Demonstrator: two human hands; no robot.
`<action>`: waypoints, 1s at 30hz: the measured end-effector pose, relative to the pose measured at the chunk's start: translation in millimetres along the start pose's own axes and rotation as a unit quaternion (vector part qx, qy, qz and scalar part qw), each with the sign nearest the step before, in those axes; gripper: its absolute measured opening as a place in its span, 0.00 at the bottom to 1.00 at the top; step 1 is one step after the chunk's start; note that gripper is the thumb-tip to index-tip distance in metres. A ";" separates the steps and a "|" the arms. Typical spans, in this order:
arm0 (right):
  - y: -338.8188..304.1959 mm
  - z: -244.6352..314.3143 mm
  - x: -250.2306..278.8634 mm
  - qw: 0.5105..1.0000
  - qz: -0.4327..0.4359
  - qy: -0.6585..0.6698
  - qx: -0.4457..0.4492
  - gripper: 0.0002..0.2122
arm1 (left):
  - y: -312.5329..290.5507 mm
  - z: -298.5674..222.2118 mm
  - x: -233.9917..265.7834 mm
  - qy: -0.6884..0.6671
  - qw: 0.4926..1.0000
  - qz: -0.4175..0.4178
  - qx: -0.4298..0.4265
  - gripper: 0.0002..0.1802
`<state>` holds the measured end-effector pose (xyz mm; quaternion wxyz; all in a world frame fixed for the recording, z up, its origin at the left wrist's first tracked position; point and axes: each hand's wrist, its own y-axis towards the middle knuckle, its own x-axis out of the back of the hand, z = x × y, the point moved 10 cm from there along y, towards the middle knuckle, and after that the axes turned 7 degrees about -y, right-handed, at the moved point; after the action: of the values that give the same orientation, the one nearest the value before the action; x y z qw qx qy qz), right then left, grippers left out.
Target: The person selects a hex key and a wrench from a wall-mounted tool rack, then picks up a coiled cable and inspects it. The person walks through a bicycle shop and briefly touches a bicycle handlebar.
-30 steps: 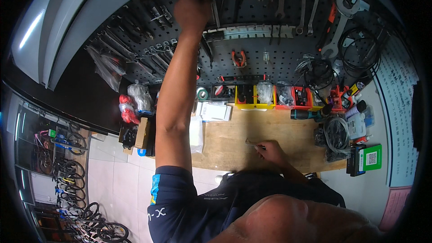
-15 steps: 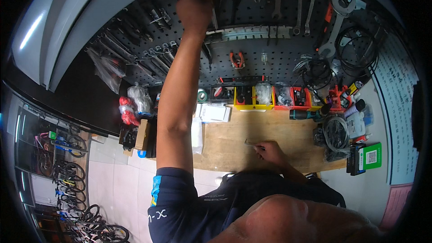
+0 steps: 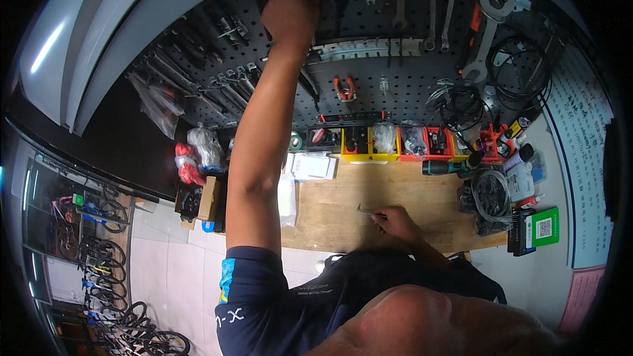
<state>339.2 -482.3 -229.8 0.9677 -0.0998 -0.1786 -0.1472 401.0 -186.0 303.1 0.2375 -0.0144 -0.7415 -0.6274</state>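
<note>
L-shaped metal tool [image 3: 366,211] is already held by the right hand [image 3: 393,220]. Left hand [image 3: 291,18], up at the far pegboard [image 3: 366,78]: can't tell its grip.

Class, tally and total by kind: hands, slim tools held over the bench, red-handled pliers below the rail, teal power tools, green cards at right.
Hands: 2 (left hand, right hand)
Slim tool: 1
Red-handled pliers: 1
Teal power tool: 1
Green card: 1
Total: 6

Toward the upper edge of the pegboard [image 3: 412,92], the left hand [image 3: 292,16] hides whatever it touches (in shadow); near the front edge of the bench [image 3: 323,224], the right hand [image 3: 394,223] covers part of a metal tool [image 3: 366,211].
</note>
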 end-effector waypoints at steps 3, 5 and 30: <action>0.4 -2.5 -0.6 1.000 0.001 -0.006 -0.006 0.10 | 4.3 -1.6 -3.1 -0.008 1.000 -0.023 -0.017 0.14; 0.2 -4.4 -2.4 1.000 0.009 -0.002 -0.023 0.10 | 7.0 1.3 -7.5 -0.007 0.999 -0.037 -0.009 0.14; 0.4 -0.6 0.5 1.000 -0.017 0.016 0.006 0.09 | -223.8 117.5 -21.9 -0.181 0.932 0.117 0.290 0.23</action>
<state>340.0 -482.2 -230.2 0.9684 -0.0888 -0.1655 -0.1639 309.8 -117.3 76.6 0.1649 -0.1453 -0.9145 -0.3397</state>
